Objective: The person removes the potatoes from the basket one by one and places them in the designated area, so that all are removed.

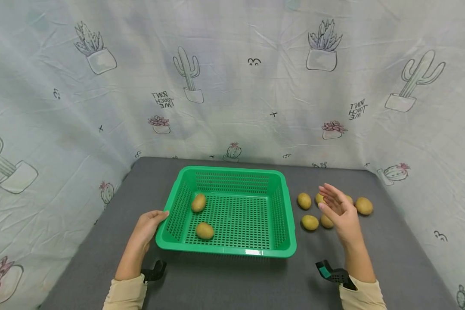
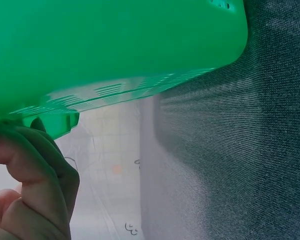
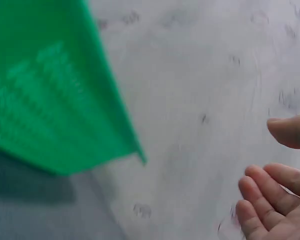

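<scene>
A green plastic basket (image 1: 224,249) with slotted sides stands in the middle of the table. Inside it, toward the left, lie two potatoes, one farther back (image 1: 199,203) and one nearer (image 1: 205,230). My left hand (image 1: 146,229) grips the basket's left rim, thumb on top; in the left wrist view its curled fingers (image 2: 45,175) show below the rim. To the right of the basket, my right hand (image 1: 344,216) hovers over a group of several potatoes (image 1: 310,222), partly hiding some. Its fingers are loosely bent and spread from the thumb, holding nothing.
A grey cloth-covered table (image 1: 224,284) bears everything. Behind and on both sides hangs a pale curtain (image 1: 236,94) printed with cacti. One potato (image 1: 363,206) lies at the far right of the group. Black wrist mounts (image 1: 335,274) sit on both forearms.
</scene>
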{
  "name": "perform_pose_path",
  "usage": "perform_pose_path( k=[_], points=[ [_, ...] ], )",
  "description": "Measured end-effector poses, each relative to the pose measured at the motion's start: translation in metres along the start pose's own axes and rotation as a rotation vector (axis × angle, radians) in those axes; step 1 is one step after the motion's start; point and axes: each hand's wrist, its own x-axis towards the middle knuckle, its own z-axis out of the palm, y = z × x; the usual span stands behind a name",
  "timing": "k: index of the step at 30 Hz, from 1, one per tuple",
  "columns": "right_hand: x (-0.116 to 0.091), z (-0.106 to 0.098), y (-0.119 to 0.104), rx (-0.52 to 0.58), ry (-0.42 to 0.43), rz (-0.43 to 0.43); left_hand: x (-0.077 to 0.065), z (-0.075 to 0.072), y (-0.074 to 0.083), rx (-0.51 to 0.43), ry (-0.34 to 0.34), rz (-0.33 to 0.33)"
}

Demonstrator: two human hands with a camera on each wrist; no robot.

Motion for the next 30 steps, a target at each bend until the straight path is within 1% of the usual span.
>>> perform_pose_path(
  k=[5, 8, 11, 18, 22, 24, 27, 30],
  points=[
    [0.012, 0.016, -0.013, -0.142, -0.180, -0.074, 0.000, 0.000, 0.001, 0.004, 0.003, 0.003],
    [0.018, 0.026, -0.020, -0.219, -0.244, -0.095, 0.000, 0.000, 0.001, 0.009, 0.004, 0.001],
    [0.025, 0.038, -0.025, -0.252, -0.284, -0.100, -0.001, 0.000, 0.001, 0.014, 0.007, 0.004],
    [0.050, 0.069, -0.026, -0.250, -0.403, -0.096, -0.001, -0.001, 0.000, 0.008, 0.004, 0.012],
    [0.067, 0.085, -0.024, -0.262, -0.477, -0.036, -0.001, -0.001, 0.000, 0.005, 0.001, 0.016],
    [0.075, 0.093, -0.022, -0.250, -0.514, -0.005, -0.002, -0.001, 0.000, 0.003, 0.000, 0.016],
    [0.086, 0.105, -0.017, -0.195, -0.570, 0.017, -0.002, 0.000, 0.000, -0.002, -0.001, 0.015],
    [0.097, 0.118, -0.011, -0.114, -0.628, 0.021, -0.002, 0.001, 0.000, -0.006, 0.001, 0.017]
  ],
)
